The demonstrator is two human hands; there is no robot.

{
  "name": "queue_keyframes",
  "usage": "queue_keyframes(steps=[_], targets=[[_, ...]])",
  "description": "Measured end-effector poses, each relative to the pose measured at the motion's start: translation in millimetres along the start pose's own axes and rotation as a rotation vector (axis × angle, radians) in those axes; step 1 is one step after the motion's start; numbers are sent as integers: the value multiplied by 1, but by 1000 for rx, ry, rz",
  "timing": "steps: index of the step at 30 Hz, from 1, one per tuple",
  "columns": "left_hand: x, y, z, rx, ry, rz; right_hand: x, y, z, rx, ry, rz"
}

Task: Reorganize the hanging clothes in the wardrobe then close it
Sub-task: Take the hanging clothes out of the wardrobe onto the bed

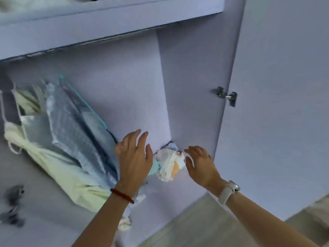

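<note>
Both hands are up inside the open wardrobe [110, 90], and neither is holding anything. Her left hand [134, 157] has its fingers straight and spread, the palm turned toward the hanging clothes [71, 139] and lying right against their near edge; a red bracelet [122, 195] circles that wrist. Her right hand [200, 164] is loosely spread as well, fingers a little bent, poised just beside a crumpled white bundle [169, 165] that sits low in the back corner of the wardrobe, between the two hands. A pale watch [228, 190] is strapped to the right wrist. The clothes are bunched to the left side of the compartment: a blue shiny garment on top, a pale yellow one [58, 168] beneath it, with a teal hanger edge [89, 107] showing along the back. Above them runs the rail [114, 39] under a shelf [89, 24]. To the right the door [284, 104] stands open, its metal hinge [226, 95] catching the light. Pale flooring [195, 225] shows below.
</note>
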State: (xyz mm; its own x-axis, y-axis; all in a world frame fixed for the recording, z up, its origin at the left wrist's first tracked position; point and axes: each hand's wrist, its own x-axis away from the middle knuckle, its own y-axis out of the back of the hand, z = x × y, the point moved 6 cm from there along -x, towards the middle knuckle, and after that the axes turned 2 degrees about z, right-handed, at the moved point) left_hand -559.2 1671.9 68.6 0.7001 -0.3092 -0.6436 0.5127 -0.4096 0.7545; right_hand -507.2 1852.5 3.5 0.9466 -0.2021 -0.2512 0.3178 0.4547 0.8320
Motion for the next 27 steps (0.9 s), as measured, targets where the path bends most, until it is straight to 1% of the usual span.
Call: queue_keyframes(steps=[2,4,6,10,12,15,17,18,19,20,21,23,24,27], targets=[[-4,26,31,-57,42,-110,-32,-16,42,-58,117,35],[-8,45,59,-117,84,-181,-61,-27,77,-165,187,57],[-15,57,93,-175,163,-182,-92,-36,112,-270,237,102],[-37,63,158,-284,366,-94,-153,-44,186,-455,306,200],[-51,63,183,-283,480,-47,-181,-47,216,-543,291,272],[-70,56,209,-182,630,22,-214,-58,254,-671,224,449],[-77,50,220,-106,691,36,-229,-73,275,-871,94,632],[-77,46,222,-92,716,61,-235,-80,282,-901,26,686],[-76,42,224,-85,732,88,-241,-87,286,-890,-7,694],[-74,38,225,-73,737,105,-247,-90,290,-847,-12,659],[-72,35,225,-53,732,105,-254,-92,291,-811,-6,587],[-69,32,227,-3,721,50,-266,-84,286,-677,59,353],[-69,31,229,13,720,23,-269,-79,283,-670,85,295],[-69,28,235,32,744,-16,-282,-71,276,-671,170,226]])
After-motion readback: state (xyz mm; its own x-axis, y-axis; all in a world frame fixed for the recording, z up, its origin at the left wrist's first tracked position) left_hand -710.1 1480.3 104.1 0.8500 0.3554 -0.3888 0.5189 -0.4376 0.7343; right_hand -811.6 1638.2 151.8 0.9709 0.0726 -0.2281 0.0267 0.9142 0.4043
